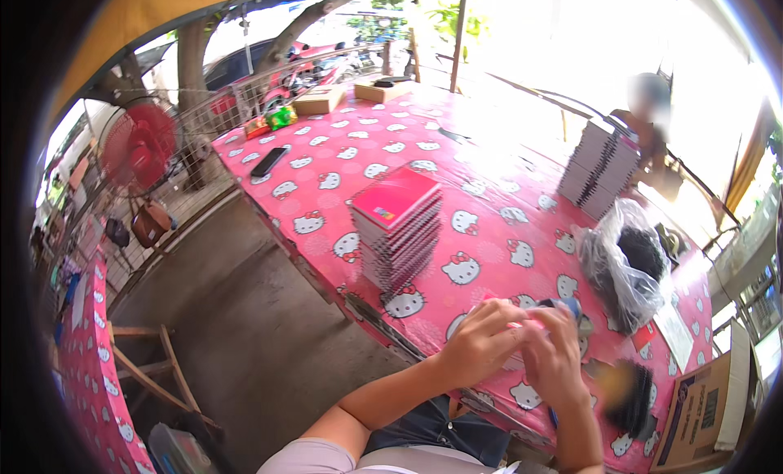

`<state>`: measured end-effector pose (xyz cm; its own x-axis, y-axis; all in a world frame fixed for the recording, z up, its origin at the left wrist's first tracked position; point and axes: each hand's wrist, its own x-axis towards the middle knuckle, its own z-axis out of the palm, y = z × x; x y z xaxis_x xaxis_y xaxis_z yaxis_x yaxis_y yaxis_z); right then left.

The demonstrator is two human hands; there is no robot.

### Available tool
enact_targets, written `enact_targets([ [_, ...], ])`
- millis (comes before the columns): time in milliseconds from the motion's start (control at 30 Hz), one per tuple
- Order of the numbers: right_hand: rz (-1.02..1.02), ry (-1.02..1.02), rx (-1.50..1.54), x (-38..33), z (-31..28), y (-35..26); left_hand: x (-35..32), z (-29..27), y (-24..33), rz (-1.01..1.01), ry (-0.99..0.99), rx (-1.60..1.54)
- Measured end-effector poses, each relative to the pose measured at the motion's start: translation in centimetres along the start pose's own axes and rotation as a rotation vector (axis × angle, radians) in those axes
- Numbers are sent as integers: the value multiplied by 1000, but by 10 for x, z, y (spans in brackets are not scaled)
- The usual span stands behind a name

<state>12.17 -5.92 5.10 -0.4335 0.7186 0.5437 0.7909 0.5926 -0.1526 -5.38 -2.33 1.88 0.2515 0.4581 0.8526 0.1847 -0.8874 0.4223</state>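
Both hands meet just over the near edge of the table (326, 160), where the work sits close to the body. Left hand (481, 343) curls inward with its fingers bent, pressing against a small pale thing that it shares with the right hand (555, 356); the right's fingers close round the same piece, and a small blue-ended object (568, 305) pokes out above them. What exactly the piece is cannot be told, since the fingers cover most of it.

Going from the left: a red fan (140, 143) stands beyond the table's far corner, seemingly aimed across the work area. A dark phone (268, 161) lies flat on the pink cartoon-cat tablecloth, well apart from the hands. A stack of spiral notebooks (398, 225) with a red cover on top stands mid-table, its layers fanned slightly, probably parked within arm's reach. Two cardboard boxes (320, 99) rest at the far end. To the right, a clear plastic bag (624, 266) of dark coils slumps open near the hands, likely for easy picking. A second, taller stack of notebooks (599, 168) stands farther off beside another person (650, 115). A brown carton (701, 417) sits at the lower right.
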Motion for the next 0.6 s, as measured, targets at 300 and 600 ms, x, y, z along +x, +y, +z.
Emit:
enact_targets([
  [300,184,378,1411,224,56,-16,15,-138,-128,-415,896,-112],
  [600,317,375,843,248,191,27,36,-121,-178,-629,959,-62],
])
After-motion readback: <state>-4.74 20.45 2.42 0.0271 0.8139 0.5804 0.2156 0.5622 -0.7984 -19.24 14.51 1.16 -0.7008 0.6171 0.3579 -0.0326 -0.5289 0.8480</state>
